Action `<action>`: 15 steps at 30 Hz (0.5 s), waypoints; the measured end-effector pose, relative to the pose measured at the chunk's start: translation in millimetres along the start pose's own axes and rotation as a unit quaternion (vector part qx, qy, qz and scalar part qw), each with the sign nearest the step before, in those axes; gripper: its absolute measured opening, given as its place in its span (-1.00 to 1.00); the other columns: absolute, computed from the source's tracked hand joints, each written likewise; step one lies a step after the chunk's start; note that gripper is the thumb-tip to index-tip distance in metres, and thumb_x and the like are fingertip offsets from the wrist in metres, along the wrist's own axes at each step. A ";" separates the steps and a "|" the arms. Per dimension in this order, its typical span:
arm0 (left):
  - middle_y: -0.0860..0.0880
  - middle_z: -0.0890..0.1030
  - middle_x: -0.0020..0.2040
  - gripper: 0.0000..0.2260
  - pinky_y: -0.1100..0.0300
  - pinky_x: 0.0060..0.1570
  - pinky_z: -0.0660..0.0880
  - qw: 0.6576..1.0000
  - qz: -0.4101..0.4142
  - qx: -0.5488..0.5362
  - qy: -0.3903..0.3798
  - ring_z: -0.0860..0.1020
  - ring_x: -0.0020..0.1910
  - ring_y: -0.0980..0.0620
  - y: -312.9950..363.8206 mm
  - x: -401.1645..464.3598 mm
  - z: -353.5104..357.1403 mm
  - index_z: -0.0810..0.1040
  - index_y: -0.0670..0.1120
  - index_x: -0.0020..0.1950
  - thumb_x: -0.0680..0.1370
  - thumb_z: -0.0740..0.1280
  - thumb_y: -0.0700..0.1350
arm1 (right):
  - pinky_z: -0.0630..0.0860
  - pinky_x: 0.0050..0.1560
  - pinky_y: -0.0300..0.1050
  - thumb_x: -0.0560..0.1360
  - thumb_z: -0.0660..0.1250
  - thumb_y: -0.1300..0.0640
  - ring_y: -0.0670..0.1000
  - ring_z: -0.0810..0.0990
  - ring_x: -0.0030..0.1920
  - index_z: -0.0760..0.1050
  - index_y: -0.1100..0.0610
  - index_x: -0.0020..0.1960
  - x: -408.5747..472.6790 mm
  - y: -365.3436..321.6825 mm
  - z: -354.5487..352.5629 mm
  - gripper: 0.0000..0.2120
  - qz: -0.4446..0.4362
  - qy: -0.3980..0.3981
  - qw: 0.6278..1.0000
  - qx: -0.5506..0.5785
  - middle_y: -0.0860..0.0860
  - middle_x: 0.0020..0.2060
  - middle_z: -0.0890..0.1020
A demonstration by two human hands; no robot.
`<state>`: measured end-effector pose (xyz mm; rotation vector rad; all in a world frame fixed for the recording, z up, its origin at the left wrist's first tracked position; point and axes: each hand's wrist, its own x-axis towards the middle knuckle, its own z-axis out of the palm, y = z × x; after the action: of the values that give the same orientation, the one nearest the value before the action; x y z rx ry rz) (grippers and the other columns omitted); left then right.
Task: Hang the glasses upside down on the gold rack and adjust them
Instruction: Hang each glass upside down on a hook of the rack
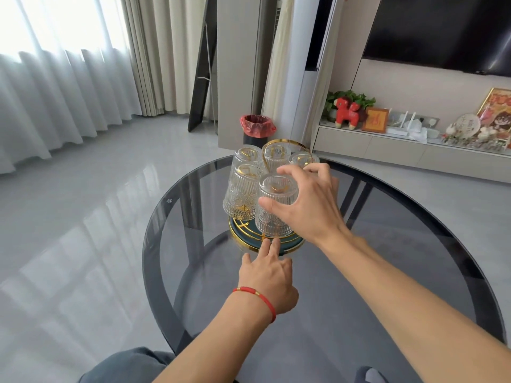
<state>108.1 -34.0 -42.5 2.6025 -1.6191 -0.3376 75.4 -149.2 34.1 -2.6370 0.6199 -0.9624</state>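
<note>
A gold rack with a round dark green, gold-rimmed base stands on the round glass table. Several ribbed clear glasses hang upside down on it. My right hand grips the nearest glass from the right side, thumb on its front and fingers over its upturned bottom. To its left hangs another glass, and more sit behind. My left hand, with a red bracelet on the wrist, rests on the table, two fingertips touching the front rim of the base.
A dark bin with a red bag stands on the floor behind the table. A low TV cabinet with ornaments runs along the right wall. Curtains hang at the left. My knees show at the bottom edge.
</note>
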 end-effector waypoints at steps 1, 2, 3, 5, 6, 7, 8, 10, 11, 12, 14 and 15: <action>-0.16 -0.01 0.69 -0.56 -0.26 0.46 0.26 1.000 0.001 0.004 -0.002 -0.05 0.66 -0.13 0.3 -0.3 -0.2 0.44 -0.08 0.46 0.61 0.29 0.04 | 0.27 0.32 0.08 0.39 0.50 -0.31 0.07 0.37 0.36 0.57 0.01 0.31 0.5 1.9 1.7 -0.39 0.002 -0.006 1.000 -0.012 -0.10 0.09 0.66; -0.17 -0.01 0.69 -0.56 -0.26 0.46 0.26 1.000 0.002 0.009 -0.002 -0.06 0.66 -0.14 1.0 -0.6 -0.5 0.44 -0.08 0.47 0.62 0.29 0.04 | 0.26 0.31 0.08 0.40 0.47 -0.34 0.08 0.37 0.37 0.57 0.00 0.31 0.9 4.3 3.3 -0.39 0.003 -0.012 1.000 -0.022 -0.06 0.11 0.68; -0.18 -0.01 0.69 -0.56 -0.26 0.46 0.26 1.000 0.003 0.012 -0.003 -0.06 0.66 -0.14 1.8 -0.6 -0.7 0.43 -0.08 0.47 0.62 0.29 0.03 | 0.25 0.31 0.08 0.41 0.44 -0.36 0.08 0.37 0.37 0.57 0.00 0.31 1.2 6.9 4.6 -0.38 0.002 -0.017 0.999 -0.033 -0.04 0.11 0.69; -0.18 0.00 0.68 -0.55 -0.26 0.47 0.25 1.000 0.004 0.015 -0.002 -0.05 0.66 -0.14 2.5 -0.8 -0.8 0.42 -0.08 0.49 0.62 0.28 0.03 | 0.24 0.29 0.08 0.43 0.39 -0.39 0.09 0.39 0.36 0.57 0.00 0.32 0.9 10.8 6.7 -0.38 -0.006 -0.018 0.999 -0.051 -0.02 0.11 0.69; -0.18 0.01 0.68 -0.55 -0.26 0.47 0.25 1.000 0.004 0.015 -0.001 -0.05 0.65 -0.14 2.7 -1.1 -0.6 0.42 -0.08 0.49 0.62 0.28 0.03 | 0.24 0.28 0.08 0.44 0.37 -0.40 0.09 0.40 0.35 0.58 0.00 0.32 0.5 11.9 7.5 -0.38 -0.012 -0.017 0.998 -0.058 -0.01 0.11 0.69; -0.18 0.02 0.68 -0.55 -0.26 0.47 0.25 1.000 0.004 0.016 0.000 -0.05 0.65 -0.14 2.6 -1.1 -0.4 0.43 -0.09 0.49 0.62 0.28 0.03 | 0.24 0.28 0.08 0.45 0.36 -0.40 0.10 0.41 0.36 0.58 0.01 0.33 0.1 12.5 8.2 -0.38 -0.018 -0.016 0.998 -0.066 -0.01 0.14 0.69; -0.18 0.02 0.67 -0.56 -0.26 0.47 0.25 1.000 0.005 0.018 0.002 -0.04 0.65 -0.14 2.6 -1.1 -0.2 0.43 -0.09 0.48 0.62 0.28 0.03 | 0.23 0.30 0.09 0.48 0.34 -0.39 0.10 0.41 0.37 0.58 0.02 0.35 -0.4 13.1 8.6 -0.38 -0.024 -0.017 0.997 -0.075 -0.01 0.20 0.68; -0.18 0.05 0.66 -0.57 -0.26 0.46 0.26 1.000 0.005 0.024 0.008 -0.02 0.64 -0.14 2.9 -0.9 0.0 0.44 -0.10 0.47 0.62 0.27 0.02 | 0.22 0.38 0.11 0.52 0.31 -0.39 0.10 0.39 0.44 0.56 0.04 0.40 -1.8 14.6 8.3 -0.36 -0.031 -0.026 0.995 -0.087 -0.02 0.36 0.61; -0.19 0.08 0.65 -0.58 -0.26 0.45 0.27 1.000 0.004 0.028 0.013 0.00 0.63 -0.15 3.4 -0.6 0.3 0.44 -0.10 0.46 0.62 0.27 0.01 | 0.20 0.42 0.12 0.54 0.27 -0.39 0.10 0.38 0.47 0.54 0.05 0.42 -3.1 16.1 7.1 -0.35 -0.032 -0.025 0.996 -0.085 -0.01 0.41 0.58; -0.20 0.13 0.62 -0.59 -0.25 0.43 0.28 0.999 0.003 0.032 0.018 0.04 0.62 -0.17 4.6 -0.1 0.5 0.43 -0.10 0.45 0.62 0.26 0.00 | 0.19 0.45 0.13 0.57 0.23 -0.37 0.09 0.38 0.48 0.53 0.05 0.43 -5.1 17.9 5.0 -0.36 -0.029 -0.017 0.997 -0.073 -0.01 0.43 0.56; -0.21 0.23 0.55 -0.61 -0.24 0.38 0.32 0.998 0.000 0.046 0.030 0.14 0.56 -0.20 7.4 0.9 1.3 0.42 -0.10 0.42 0.60 0.25 -0.03 | 0.22 0.44 0.09 0.62 0.16 -0.25 0.07 0.41 0.46 0.55 0.05 0.40 -10.5 25.1 -2.1 -0.47 -0.013 0.023 0.999 -0.023 -0.02 0.41 0.58; -0.21 0.27 0.51 -0.61 -0.23 0.36 0.34 0.998 0.000 0.057 0.037 0.19 0.52 -0.22 9.0 1.4 2.1 0.41 -0.10 0.41 0.59 0.24 -0.04 | 0.24 0.42 0.07 0.64 0.16 -0.17 0.07 0.43 0.44 0.56 0.06 0.38 -13.9 31.1 -6.5 -0.54 -0.001 0.046 0.999 0.007 -0.02 0.38 0.60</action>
<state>100.3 -39.2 -43.2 2.6621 -1.6624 -0.1511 52.2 -170.4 19.5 -2.5937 0.6292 -1.0886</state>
